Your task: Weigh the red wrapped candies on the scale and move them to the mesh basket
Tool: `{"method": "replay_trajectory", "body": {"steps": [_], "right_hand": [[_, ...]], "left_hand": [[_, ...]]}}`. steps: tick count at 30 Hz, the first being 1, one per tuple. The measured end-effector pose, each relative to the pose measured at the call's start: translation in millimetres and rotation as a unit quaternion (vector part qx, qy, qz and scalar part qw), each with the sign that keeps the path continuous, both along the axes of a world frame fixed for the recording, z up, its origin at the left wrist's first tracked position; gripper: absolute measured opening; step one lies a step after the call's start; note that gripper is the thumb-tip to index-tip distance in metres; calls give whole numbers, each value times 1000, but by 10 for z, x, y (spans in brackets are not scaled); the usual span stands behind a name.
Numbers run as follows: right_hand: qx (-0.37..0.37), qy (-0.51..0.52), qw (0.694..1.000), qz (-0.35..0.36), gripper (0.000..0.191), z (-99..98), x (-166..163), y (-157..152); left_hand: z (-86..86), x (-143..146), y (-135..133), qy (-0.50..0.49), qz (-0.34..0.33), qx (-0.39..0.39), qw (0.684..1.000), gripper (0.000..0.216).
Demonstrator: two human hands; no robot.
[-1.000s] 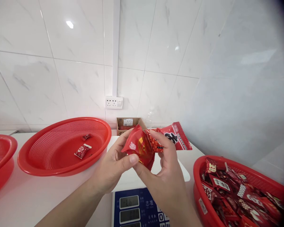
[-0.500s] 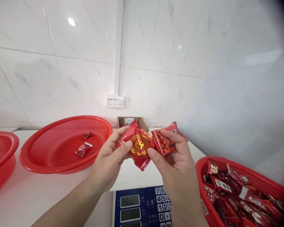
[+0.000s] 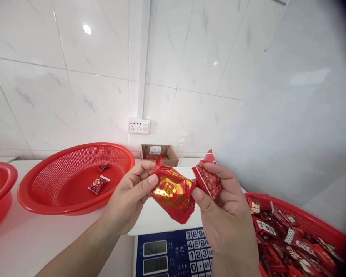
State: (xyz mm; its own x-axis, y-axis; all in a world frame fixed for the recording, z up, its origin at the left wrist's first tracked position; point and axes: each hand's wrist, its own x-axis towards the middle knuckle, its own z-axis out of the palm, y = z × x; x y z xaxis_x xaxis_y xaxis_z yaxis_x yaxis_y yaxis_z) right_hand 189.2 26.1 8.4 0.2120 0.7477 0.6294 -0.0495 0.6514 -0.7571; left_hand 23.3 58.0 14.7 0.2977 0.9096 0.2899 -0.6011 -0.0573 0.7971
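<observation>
My left hand [image 3: 127, 200] pinches the left end of a red candy packet with a gold emblem [image 3: 173, 193], held above a digital scale [image 3: 173, 250]. My right hand [image 3: 225, 215] touches that packet's right end with its thumb and holds a second, smaller red packet [image 3: 208, 181] between its fingers. Both packets hang in the air in front of me.
A red mesh basket [image 3: 75, 179] at the left holds two or three small candies [image 3: 98, 184]. Part of another red basket [image 3: 0, 184] shows at the far left. A red basket at the right [image 3: 305, 231] is full of several red candies. A small cardboard box [image 3: 159, 154] and a wall socket [image 3: 138, 125] stand behind.
The gold-emblem packet turned to face me and dropped slightly lower. My right hand shifted its small packet to the right, apart from the larger one.
</observation>
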Motion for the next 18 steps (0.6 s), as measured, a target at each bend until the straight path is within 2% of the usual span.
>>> {"method": "replay_trajectory", "body": {"steps": [6, 18], "right_hand": [[-22, 35, 999, 8, 29, -3, 5, 23], [4, 2, 998, -67, 27, 13, -46, 0]], "left_hand": [[-3, 21, 2, 9, 41, 8, 999, 24], [5, 66, -21, 5, 88, 20, 996, 27]]}}
